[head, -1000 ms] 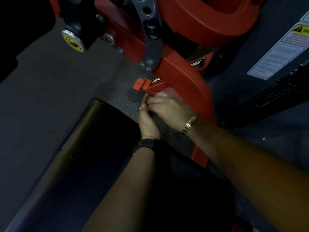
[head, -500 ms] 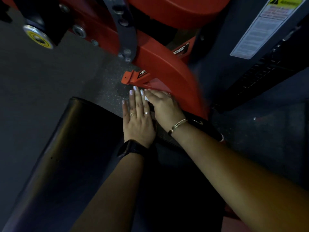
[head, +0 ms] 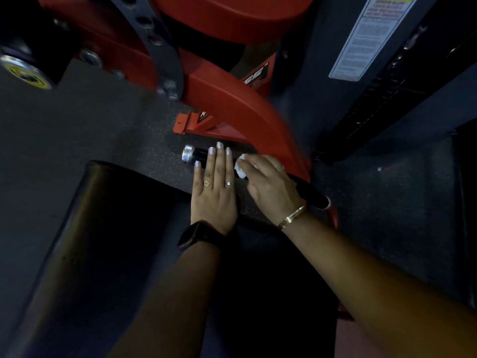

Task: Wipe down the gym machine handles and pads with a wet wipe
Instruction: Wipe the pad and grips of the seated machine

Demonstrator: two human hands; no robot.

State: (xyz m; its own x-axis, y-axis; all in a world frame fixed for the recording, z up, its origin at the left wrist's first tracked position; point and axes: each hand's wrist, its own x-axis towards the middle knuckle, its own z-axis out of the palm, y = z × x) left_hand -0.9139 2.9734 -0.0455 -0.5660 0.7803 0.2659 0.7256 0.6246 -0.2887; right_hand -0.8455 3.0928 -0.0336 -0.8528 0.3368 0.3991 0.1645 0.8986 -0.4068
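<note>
Looking down at a dim gym floor [head: 77, 125], the view takes in a red machine frame [head: 232, 104] that fills the far side and curves toward the near right. A long black pad [head: 103, 228] lies at the near left, well apart from both hands, and nothing shows whether it has been cleaned.

Between the pad and the frame, a black handle [head: 200, 155] with a shiny metal end cap [head: 188, 154] runs from left to right. The left hand [head: 214, 192] lies flat across the handle, its fingers straight and close together, steadying it without gripping. Just to its right, the right hand [head: 268, 184] curls its fingers over a small white wipe [head: 241, 169], pressing it against the handle's middle.

The job looks to be at an early or middle stage, with this one handle being wiped. The end by the cap, under the left hand, probably remains to be done. So does the pad, along with any other handles out of view.
</note>
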